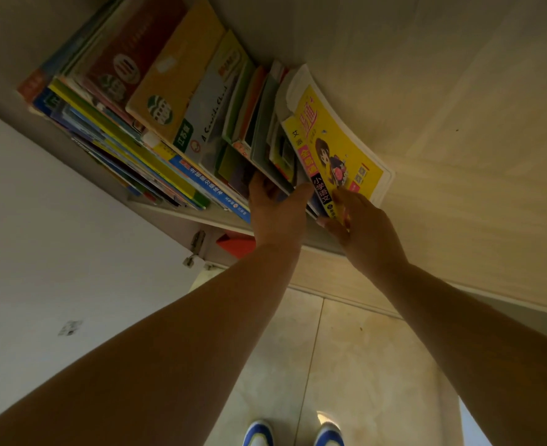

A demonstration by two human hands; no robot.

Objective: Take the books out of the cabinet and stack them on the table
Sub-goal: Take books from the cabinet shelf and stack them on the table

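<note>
A row of books [156, 101] stands on the cabinet shelf [182, 214], leaning to the right. At the right end is a yellow book [336, 136] with a cartoon girl on its cover, resting against the cabinet's side wall. My left hand [275, 210] grips the lower edges of several thin books [265, 133] just left of the yellow one. My right hand [362, 226] holds the bottom edge of the yellow book, fingers against its cover. The table is out of view.
The white cabinet door [56, 236] hangs open at the left, with a hinge [195, 246] at the shelf edge. A red object [236, 244] sits below the shelf. Tiled floor [346, 365] and my blue and white shoes [294, 434] are below.
</note>
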